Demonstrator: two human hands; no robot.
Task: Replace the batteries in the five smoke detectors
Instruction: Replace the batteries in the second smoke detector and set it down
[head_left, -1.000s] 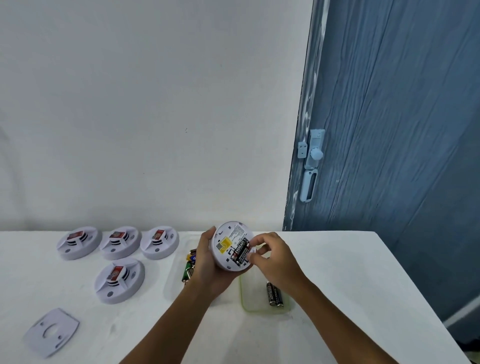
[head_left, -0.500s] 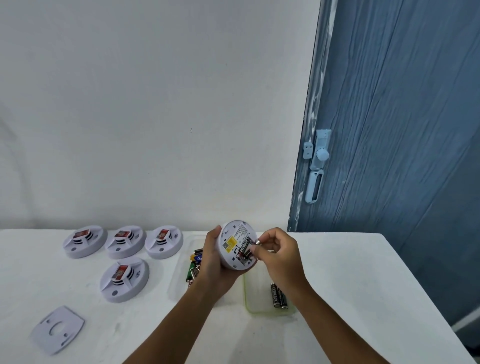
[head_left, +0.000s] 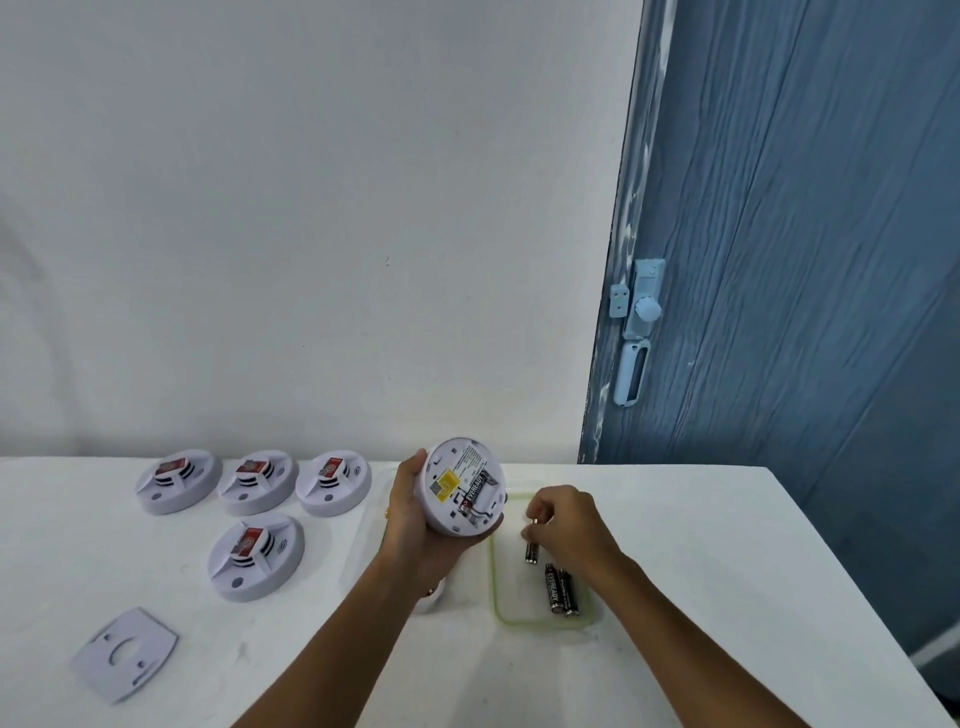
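My left hand (head_left: 415, 525) grips a white round smoke detector (head_left: 464, 486) with its back facing me; one black battery still sits in its open compartment. My right hand (head_left: 563, 522) pinches a black battery (head_left: 531, 548) upright over a clear tray with a green rim (head_left: 494, 577), where two more black batteries (head_left: 560, 588) lie. Several other detectors stand face up on the left, three in a row (head_left: 257, 481) and one (head_left: 255, 555) in front of them.
A white mounting plate (head_left: 123, 654) lies at the table's front left. A second clear container with coloured batteries is mostly hidden behind my left hand. A blue door with a latch (head_left: 638, 322) stands at the right; the table's right edge (head_left: 852, 582) runs diagonally.
My right hand has pulled one battery out of the detector and carried it down to the right, over the green-rimmed tray. The left hand keeps holding the detector.
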